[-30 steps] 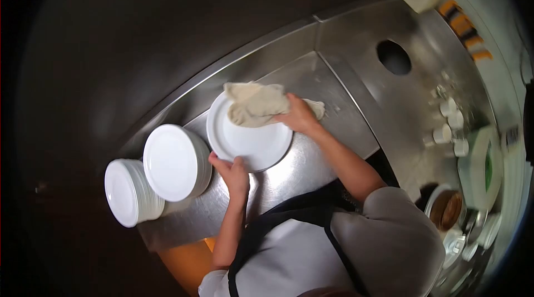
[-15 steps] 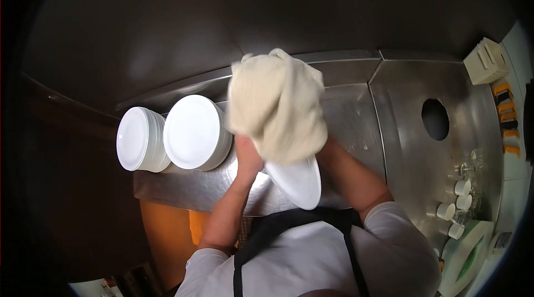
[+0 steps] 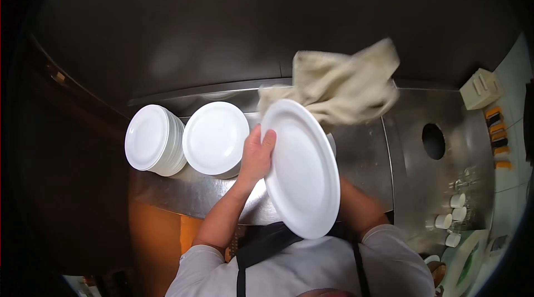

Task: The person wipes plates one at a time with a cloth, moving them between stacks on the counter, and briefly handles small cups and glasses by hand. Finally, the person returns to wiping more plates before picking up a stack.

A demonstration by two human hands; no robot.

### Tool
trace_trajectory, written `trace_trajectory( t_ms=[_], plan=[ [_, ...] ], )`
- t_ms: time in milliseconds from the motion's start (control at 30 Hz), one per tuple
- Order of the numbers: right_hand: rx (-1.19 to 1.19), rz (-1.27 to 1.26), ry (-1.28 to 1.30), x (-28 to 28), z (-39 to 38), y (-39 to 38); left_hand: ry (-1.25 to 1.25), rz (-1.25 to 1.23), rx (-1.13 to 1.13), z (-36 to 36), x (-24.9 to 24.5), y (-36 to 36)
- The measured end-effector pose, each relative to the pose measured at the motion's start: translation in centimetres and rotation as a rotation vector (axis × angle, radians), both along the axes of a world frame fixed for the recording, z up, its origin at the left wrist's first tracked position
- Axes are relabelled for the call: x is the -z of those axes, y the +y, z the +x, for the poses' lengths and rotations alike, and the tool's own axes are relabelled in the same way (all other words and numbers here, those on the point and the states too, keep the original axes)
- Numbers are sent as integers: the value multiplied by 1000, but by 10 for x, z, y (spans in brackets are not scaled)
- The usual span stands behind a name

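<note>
My left hand (image 3: 257, 155) grips the left rim of a white oval plate (image 3: 303, 172), thumb on its face. The plate is tilted up in front of my apron, its upper side toward me. Behind it runs my right forearm (image 3: 359, 202); the right hand itself is hidden. A beige cloth (image 3: 347, 82) hangs in the air above and behind the plate, blurred at its edges, on the right arm's side and held up by the hidden hand. Two stacks of white plates, a left stack (image 3: 149, 138) and a nearer stack (image 3: 216, 138), stand left of my left hand.
A steel counter (image 3: 217, 191) runs beneath the plates. On the right, a steel surface has a round dark hole (image 3: 433, 141), several white cups (image 3: 458, 200) and glasses. A cream container (image 3: 480, 90) stands at the far right, near orange-and-black items (image 3: 497, 128) by the wall.
The cloth has come off the plate and swung up and to the right. The plate now shows its whole face, raised and turned toward me, with my left hand on its rim.
</note>
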State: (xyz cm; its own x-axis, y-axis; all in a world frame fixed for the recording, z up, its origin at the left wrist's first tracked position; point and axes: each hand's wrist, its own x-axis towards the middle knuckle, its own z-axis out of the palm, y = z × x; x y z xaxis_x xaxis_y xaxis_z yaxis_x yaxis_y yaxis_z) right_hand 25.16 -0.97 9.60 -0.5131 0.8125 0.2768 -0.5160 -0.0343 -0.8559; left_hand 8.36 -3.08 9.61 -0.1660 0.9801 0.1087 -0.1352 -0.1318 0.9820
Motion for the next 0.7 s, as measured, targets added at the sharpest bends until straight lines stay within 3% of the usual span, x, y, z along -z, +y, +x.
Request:
trace_trajectory(
  t_ms=[100,167,200,300,367,400,533,633,667,700],
  plan=[
    [-78,-273,506,7,-30,-40,1,10,-203,-29,-21,9],
    [-117,-355,678,-1,-35,-57,91,-25,-370,-66,-34,10],
    [-74,-365,640,-8,-36,-58,109,42,-444,-86,-35,12],
    [307,-385,-105,-24,-42,-30,-20,252,-488,-112,-40,6],
    [453,-435,-28,-30,-65,-9,20,415,-460,-104,-57,-13],
    [523,-457,15,-28,-77,-4,-108,479,-424,-98,-69,-20],
    [589,-414,-86,3,-116,-21,342,381,-307,-152,-88,-36],
    [462,-230,-392,-26,-107,-17,553,259,-182,-181,-109,-57],
    [396,-186,-628,-28,-96,-7,598,289,-142,-190,-108,-61],
    [514,162,-660,-35,-96,-3,606,259,-92,-196,-106,-62]
  ],
)
